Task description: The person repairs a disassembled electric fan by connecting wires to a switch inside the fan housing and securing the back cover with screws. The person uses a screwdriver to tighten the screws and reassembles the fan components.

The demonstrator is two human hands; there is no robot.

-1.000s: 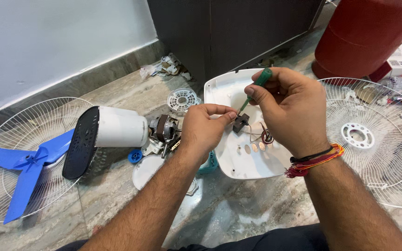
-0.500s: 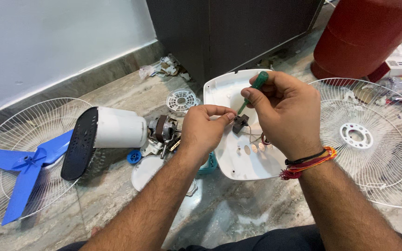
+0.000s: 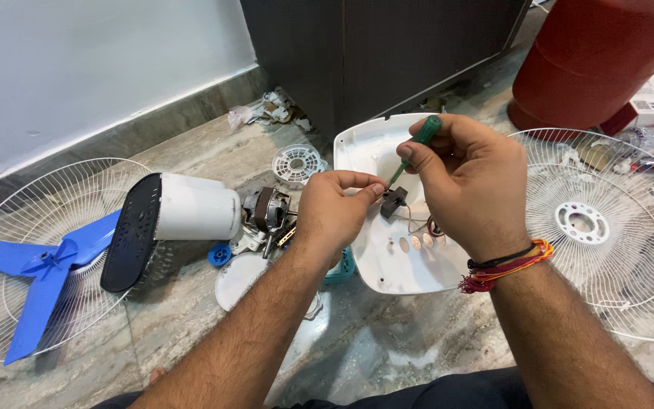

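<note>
1. Head view: at frame centre, the left hand [image 3: 338, 208] pinches a small black part [image 3: 393, 202], fingers closed on it, above the white fan base [image 3: 387, 265].
2. The right hand [image 3: 471, 189] grips a green-handled screwdriver [image 3: 418, 148], tip on the part.
3. A marble floor [image 3: 191, 326] fills the lower frame; a white wall [image 3: 77, 68] sits upper left, a dark cabinet [image 3: 372, 53] top centre.

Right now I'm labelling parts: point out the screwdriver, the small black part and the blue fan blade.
screwdriver [image 3: 425, 130], head view, green handle
small black part [image 3: 394, 201], head view, its body
blue fan blade [image 3: 43, 265], head view, hub
</note>
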